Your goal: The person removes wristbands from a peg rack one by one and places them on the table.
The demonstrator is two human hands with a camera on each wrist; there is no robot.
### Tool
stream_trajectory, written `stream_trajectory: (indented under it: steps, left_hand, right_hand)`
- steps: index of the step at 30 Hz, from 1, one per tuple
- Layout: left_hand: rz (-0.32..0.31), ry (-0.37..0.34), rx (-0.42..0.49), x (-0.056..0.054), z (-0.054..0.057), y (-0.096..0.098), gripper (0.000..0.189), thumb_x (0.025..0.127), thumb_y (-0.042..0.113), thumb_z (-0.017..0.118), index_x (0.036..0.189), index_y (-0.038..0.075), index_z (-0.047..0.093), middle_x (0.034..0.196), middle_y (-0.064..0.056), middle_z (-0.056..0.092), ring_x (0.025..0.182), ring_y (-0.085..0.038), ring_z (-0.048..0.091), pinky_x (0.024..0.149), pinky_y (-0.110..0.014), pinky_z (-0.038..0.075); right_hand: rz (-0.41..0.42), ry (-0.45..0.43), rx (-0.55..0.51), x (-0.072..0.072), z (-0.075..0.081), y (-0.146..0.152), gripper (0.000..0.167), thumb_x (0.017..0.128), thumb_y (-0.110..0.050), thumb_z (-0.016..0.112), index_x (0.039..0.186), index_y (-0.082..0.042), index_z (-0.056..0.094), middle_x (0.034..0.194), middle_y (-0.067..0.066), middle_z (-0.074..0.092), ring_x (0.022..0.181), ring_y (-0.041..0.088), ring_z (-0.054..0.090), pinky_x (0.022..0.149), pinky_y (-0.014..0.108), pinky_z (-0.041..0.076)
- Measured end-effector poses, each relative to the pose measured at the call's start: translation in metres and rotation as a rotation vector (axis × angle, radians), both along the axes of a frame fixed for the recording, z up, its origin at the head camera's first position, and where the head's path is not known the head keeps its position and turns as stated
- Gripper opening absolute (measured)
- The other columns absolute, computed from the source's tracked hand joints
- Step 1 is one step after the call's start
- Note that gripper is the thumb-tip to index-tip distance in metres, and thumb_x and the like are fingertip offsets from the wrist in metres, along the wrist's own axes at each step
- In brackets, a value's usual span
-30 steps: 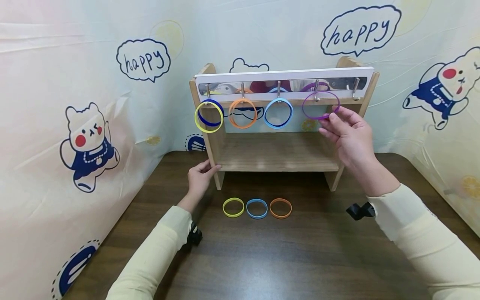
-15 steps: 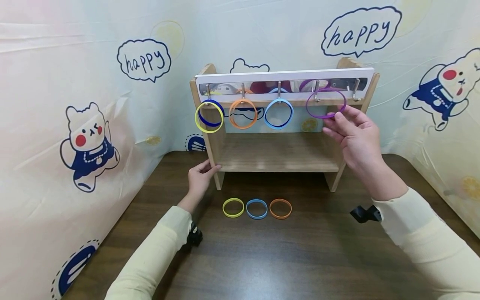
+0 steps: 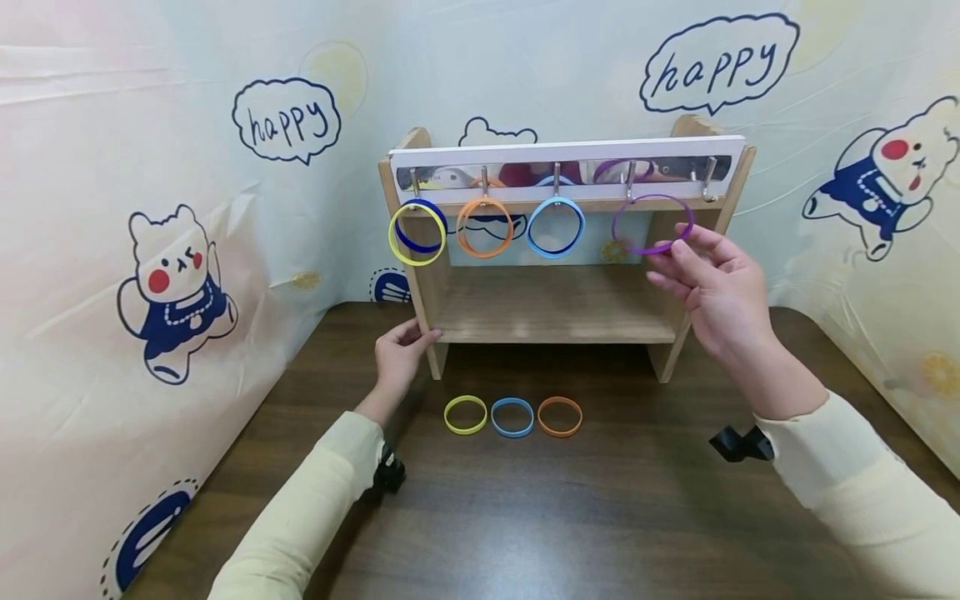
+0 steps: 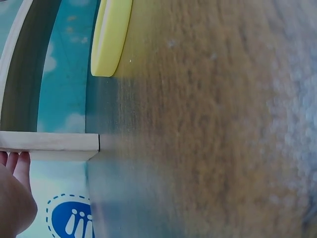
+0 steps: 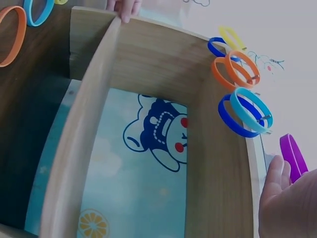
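My right hand (image 3: pixel 723 287) pinches a thin purple wristband (image 3: pixel 652 250) between thumb and fingers, in front of the fourth hook (image 3: pixel 631 179) of a wooden rack (image 3: pixel 555 325). In the right wrist view the purple wristband (image 5: pixel 293 157) stands out beyond the rack's front edge. My left hand (image 3: pixel 397 358) grips the lower left side panel of the rack. From the first three hooks hang a yellow wristband (image 3: pixel 393 242) with a dark blue one (image 3: pixel 441 218), two orange wristbands (image 3: pixel 512 233), and a light blue wristband (image 3: pixel 582 233) with a dark blue one inside its outline.
On the brown table (image 3: pixel 525 517), in front of the rack, lie a yellow wristband (image 3: pixel 466 432), a light blue wristband (image 3: pixel 513 435) and an orange wristband (image 3: pixel 560 434) in a row. The fifth hook (image 3: pixel 709 179) is bare. Printed cloth (image 3: pixel 180 67) surrounds the table.
My right hand has drawn the purple wristband a little to the right, then lowered it, so its top edge sits lower against the fourth hook. My left hand keeps its grip.
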State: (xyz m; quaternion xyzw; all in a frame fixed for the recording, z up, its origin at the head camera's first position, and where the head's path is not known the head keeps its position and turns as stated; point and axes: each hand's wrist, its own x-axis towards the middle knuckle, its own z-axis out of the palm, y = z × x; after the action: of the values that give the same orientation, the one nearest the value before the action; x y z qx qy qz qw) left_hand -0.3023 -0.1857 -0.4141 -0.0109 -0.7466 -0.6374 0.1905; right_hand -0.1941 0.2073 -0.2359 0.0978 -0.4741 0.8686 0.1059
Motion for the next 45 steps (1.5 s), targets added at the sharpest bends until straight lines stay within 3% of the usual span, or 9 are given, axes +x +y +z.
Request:
stream_trajectory:
  steps: [8,14,21,28,39,45]
  left_hand:
    - [0.003,-0.009,-0.007,0.0,-0.003,-0.002,0.052,0.075,0.036,0.085,0.116,0.007,0.071,0.109,-0.011,0.07,0.1,-0.021,0.064,0.087,-0.041,0.052]
    - [0.005,-0.014,0.004,-0.001,-0.003,-0.002,0.051,0.074,0.036,0.085,0.114,0.007,0.072,0.107,-0.011,0.07,0.099,-0.02,0.065,0.086,-0.04,0.053]
    - [0.011,-0.025,-0.003,0.0,-0.002,-0.001,0.05,0.075,0.035,0.085,0.115,0.007,0.072,0.107,-0.01,0.07,0.098,-0.02,0.064,0.085,-0.038,0.053]
    - [0.007,-0.024,0.004,-0.001,-0.001,-0.001,0.05,0.075,0.033,0.085,0.114,0.006,0.072,0.106,-0.012,0.07,0.097,-0.02,0.065,0.083,-0.036,0.054]
    - [0.004,-0.018,0.003,-0.001,-0.002,-0.002,0.048,0.077,0.032,0.084,0.115,0.005,0.071,0.108,-0.012,0.07,0.098,-0.021,0.065,0.086,-0.038,0.053]
    - [0.0,-0.021,0.008,-0.001,-0.001,-0.001,0.049,0.077,0.032,0.084,0.115,0.005,0.071,0.108,-0.012,0.07,0.098,-0.021,0.065,0.086,-0.038,0.053]
  right_hand:
    - [0.031,0.009,0.033,0.003,-0.014,0.002,0.028,0.087,-0.004,0.07,0.114,0.0,0.064,0.095,0.013,0.07,0.084,0.023,0.071,0.075,0.034,0.056]
    - [0.078,-0.008,0.039,0.005,-0.025,0.003,0.022,0.089,-0.003,0.068,0.111,-0.001,0.065,0.095,0.013,0.07,0.084,0.022,0.071,0.076,0.036,0.056]
    - [0.072,-0.061,0.117,0.008,-0.04,0.006,0.022,0.089,-0.007,0.069,0.111,-0.005,0.067,0.096,0.01,0.071,0.084,0.02,0.07,0.075,0.034,0.056]
    - [0.129,-0.053,0.098,0.006,-0.055,0.008,0.017,0.09,-0.002,0.066,0.107,-0.004,0.07,0.095,0.012,0.072,0.085,0.02,0.071,0.074,0.035,0.055]
    - [0.145,-0.035,0.181,0.003,-0.08,0.013,0.02,0.093,0.001,0.061,0.106,-0.01,0.072,0.095,0.009,0.073,0.084,0.018,0.071,0.075,0.033,0.056]
    - [0.158,-0.068,0.202,0.001,-0.093,0.017,0.022,0.094,0.001,0.06,0.105,-0.013,0.073,0.094,0.007,0.073,0.085,0.018,0.071,0.075,0.033,0.056]
